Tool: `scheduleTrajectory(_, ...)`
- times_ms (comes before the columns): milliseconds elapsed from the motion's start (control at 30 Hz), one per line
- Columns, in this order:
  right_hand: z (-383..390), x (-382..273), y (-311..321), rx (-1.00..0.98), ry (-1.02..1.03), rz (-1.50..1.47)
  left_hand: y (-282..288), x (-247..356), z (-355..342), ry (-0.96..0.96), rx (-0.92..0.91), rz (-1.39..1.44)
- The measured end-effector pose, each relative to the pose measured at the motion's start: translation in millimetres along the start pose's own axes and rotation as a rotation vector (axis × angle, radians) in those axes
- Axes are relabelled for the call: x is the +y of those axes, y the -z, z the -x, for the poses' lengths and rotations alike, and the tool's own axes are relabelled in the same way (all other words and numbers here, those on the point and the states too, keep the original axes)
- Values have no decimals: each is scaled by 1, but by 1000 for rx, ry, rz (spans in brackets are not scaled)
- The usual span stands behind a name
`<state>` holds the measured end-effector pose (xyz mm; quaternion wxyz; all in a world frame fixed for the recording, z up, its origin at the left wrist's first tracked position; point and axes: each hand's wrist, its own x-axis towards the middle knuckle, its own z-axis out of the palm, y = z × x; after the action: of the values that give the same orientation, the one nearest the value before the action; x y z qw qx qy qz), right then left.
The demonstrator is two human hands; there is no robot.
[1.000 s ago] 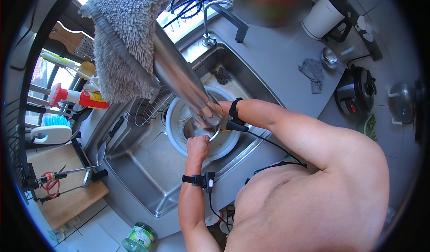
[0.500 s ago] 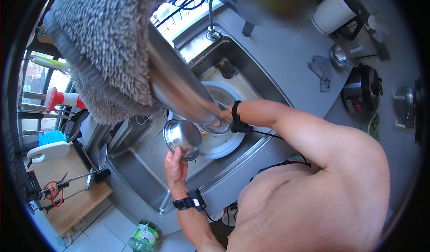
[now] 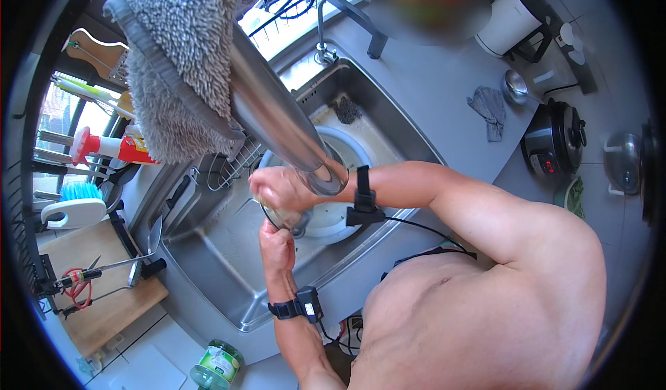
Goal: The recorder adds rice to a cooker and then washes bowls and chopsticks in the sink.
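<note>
My left hand (image 3: 277,248) grips the rim of a small stainless steel bowl (image 3: 298,225) over a pale plastic basin (image 3: 343,139) in the steel sink (image 3: 222,272). My right hand (image 3: 281,187) is closed just above the bowl, on something pale that I cannot make out, and partly hides it. A thick steel tube (image 3: 270,119), with a grey fluffy cloth (image 3: 177,57) over its upper part, overhangs the basin and covers part of it from view.
A faucet (image 3: 322,50) and wire rack (image 3: 236,162) adjoin the sink. At left are a cutting board (image 3: 97,307) and brush (image 3: 76,206); at right a grey cloth (image 3: 489,113), ladle (image 3: 515,85), kettle (image 3: 503,22) and cooker (image 3: 551,140). A green bottle (image 3: 216,366) stands below.
The bowl has come out from inside the basin with my left hand, moving left, and is now tilted. My right hand has moved left from behind the tube to just over the bowl.
</note>
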<state>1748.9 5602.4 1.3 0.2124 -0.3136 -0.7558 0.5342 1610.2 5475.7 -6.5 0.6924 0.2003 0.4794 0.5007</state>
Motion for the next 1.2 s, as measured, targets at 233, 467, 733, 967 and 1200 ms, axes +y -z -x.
scheduleTrajectory(233, 0, 47, 3, 183, -7, -25, 2, -3, 24, -15, 64, 175)
scheduleTrajectory(467, 6, -18, -8, -60, 222, 268, 2, -5, 19, 7, 104, 112)
scheduleTrajectory(733, 12, 68, 34, 41, -134, -715, -10, 12, 8, 0, 337, 508)
scheduleTrajectory(967, 61, 50, -46, 586, -126, -408, 10, 6, -15, -26, 485, 538)
scheduleTrajectory(1200, 67, -5, -50, 461, 407, 176, 31, -21, -15, 12, 247, 620)
